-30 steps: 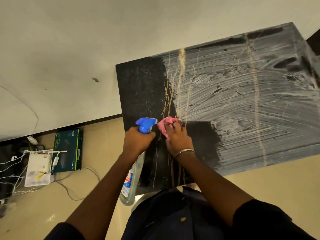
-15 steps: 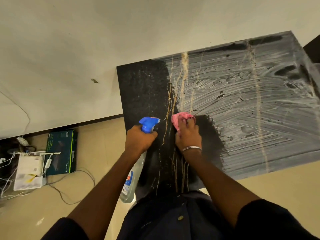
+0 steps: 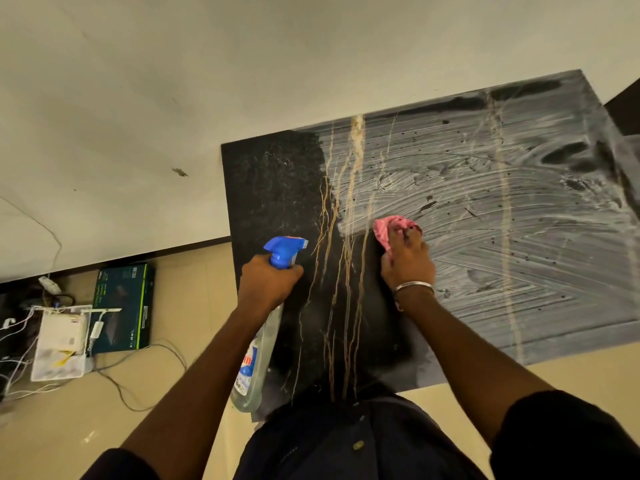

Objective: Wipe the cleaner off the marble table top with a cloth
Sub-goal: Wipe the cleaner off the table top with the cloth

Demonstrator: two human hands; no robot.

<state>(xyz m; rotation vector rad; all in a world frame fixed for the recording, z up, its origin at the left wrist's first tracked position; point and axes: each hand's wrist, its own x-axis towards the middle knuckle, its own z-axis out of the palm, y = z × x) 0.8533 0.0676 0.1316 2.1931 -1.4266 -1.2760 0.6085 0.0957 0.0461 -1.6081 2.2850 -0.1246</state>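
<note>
Pink cloth (image 3: 388,230), clutched in right hand (image 3: 408,261), on smeared marble table top (image 3: 277,188); left hand (image 3: 268,284) grips spray bottle (image 3: 256,368), label illegible.

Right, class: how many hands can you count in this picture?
2. The left hand grips the spray bottle over the marble table top's wiped dark part; the right hand holds the pink cloth at the edge of the white cleaner smears. None seem hidden.

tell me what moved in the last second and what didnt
The right hand slid the pink cloth rightward, from over the tan veins to the edge of the white cleaner film, gripping it throughout. The left hand kept its grip on the spray bottle at the marble table top's left side; most of the film remains unwiped.
</note>
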